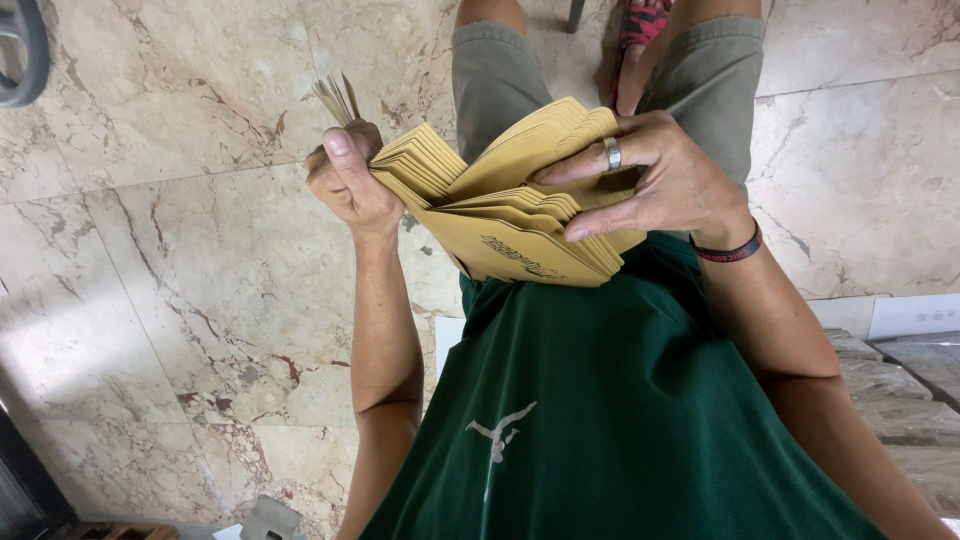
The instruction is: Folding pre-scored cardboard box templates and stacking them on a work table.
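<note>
Clearly both hands share one stack of tan envelopes, held above the lap; the left hand has its grip closed on the stack's left end, thumb pressed on top, with a few more envelopes sticking up behind the fingers; the right hand, ringed, lies to the right, fingers spread between the fanned leaves, holding them apart; the stack's long axis runs from hand to hand; below are a green shirt and a marble floor; nothing stands between the hands.

Veined beige marble floor, red patterned sandal resting on it
</note>
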